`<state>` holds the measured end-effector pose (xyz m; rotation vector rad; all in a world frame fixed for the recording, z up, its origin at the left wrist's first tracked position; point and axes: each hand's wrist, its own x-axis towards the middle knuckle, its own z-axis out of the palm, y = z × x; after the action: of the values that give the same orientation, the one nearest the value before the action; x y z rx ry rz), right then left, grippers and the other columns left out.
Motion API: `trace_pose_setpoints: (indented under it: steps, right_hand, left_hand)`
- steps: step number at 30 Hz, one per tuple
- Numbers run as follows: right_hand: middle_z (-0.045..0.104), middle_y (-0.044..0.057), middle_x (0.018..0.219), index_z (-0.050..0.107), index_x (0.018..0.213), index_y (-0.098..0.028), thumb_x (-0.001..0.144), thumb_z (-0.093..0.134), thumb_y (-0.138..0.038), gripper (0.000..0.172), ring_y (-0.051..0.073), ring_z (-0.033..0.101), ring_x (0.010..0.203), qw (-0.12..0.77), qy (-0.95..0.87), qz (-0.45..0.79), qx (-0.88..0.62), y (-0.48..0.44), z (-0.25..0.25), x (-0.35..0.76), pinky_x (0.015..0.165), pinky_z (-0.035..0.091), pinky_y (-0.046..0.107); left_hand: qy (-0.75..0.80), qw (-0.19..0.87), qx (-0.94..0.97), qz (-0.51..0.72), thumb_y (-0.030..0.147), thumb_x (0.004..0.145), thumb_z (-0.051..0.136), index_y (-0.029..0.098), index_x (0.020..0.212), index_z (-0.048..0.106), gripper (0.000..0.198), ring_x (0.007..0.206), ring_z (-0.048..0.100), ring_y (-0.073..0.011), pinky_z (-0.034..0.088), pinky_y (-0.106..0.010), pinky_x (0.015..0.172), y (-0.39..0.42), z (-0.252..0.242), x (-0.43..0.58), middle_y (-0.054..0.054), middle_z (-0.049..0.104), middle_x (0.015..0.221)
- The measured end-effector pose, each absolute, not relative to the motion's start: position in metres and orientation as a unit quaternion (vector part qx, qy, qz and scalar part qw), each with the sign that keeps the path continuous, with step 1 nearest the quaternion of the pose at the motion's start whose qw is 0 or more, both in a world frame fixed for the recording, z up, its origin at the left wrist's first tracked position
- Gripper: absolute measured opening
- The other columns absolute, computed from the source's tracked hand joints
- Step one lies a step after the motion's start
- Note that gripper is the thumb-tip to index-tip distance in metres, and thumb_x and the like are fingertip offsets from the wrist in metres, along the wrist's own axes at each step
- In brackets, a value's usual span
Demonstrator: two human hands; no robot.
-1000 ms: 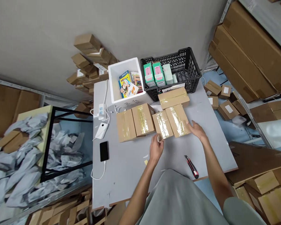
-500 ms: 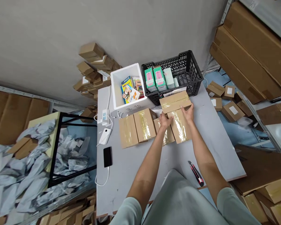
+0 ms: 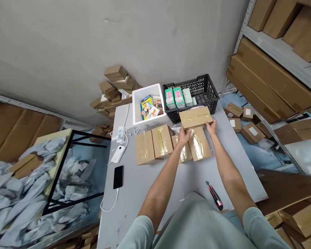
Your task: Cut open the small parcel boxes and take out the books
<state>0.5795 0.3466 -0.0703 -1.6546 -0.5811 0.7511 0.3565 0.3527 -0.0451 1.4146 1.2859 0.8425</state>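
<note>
Just before the black crate [image 3: 211,90] on the grey table [image 3: 150,197], a long taped carton [image 3: 195,117] is clamped by the left hand [image 3: 183,136] and right hand [image 3: 211,128] at its opposite ends, beyond two taped boxes [image 3: 200,145] set side by side.

lit evenly and fairly bright, seemingly from overhead, with white glare on the taped boxes [image 3: 199,142], faint soft shadows across the worktop [image 3: 138,190], dimmer toward the lower left corner, clear mid-frame but stretched, slanted and softer near the wide-angle edges.
</note>
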Motion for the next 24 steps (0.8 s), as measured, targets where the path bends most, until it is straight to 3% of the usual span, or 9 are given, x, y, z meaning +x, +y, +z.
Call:
trace_pose_setpoints:
  steps: [9,15,19,24]
  right_hand:
    - [0.065,0.02,0.152,0.054,0.141,-0.023,0.092,0.075,-0.073,0.073,0.029,0.066,0.141,0.691,-0.331,0.22,-0.603,0.247,0.038,0.561,0.121,0.056,0.05]
    - [0.06,0.017,0.162,0.054,0.155,-0.028,0.1,0.075,-0.067,0.071,0.03,0.059,0.153,0.646,-0.373,0.239,-0.621,0.12,0.105,0.495,0.117,0.062,0.049]
    - [0.065,0.015,0.159,0.062,0.152,-0.029,0.098,0.08,-0.061,0.065,0.032,0.061,0.151,0.568,-0.385,0.298,-0.663,0.027,0.103,0.437,0.111,0.066,0.048]
    - [0.076,0.016,0.145,0.07,0.136,-0.028,0.089,0.083,-0.069,0.064,0.035,0.076,0.13,0.468,-0.339,0.45,-0.681,-0.046,0.039,0.375,0.099,0.07,0.05]
  left_hand:
    - [0.457,0.469,0.629,0.418,0.07,0.102,0.072,0.029,0.178,0.042,0.091,0.176,0.031,-0.0324,0.022,-0.049,0.146,0.266,0.045,0.332,-0.011,0.043,0.184]
    - [0.502,0.414,0.616,0.444,0.071,0.102,0.072,0.029,0.171,0.054,0.083,0.163,0.052,-0.0357,0.043,-0.054,0.136,0.155,0.09,0.258,-0.013,0.059,0.172]
    - [0.554,0.403,0.572,0.452,0.067,0.104,0.071,0.03,0.162,0.065,0.069,0.148,0.065,-0.0312,0.056,-0.047,0.126,0.074,0.093,0.185,-0.012,0.067,0.16]
    - [0.669,0.402,0.503,0.371,0.071,0.103,0.064,0.029,0.151,0.074,0.064,0.131,0.074,-0.0316,0.058,-0.048,0.12,0.005,0.05,0.11,-0.012,0.073,0.144]
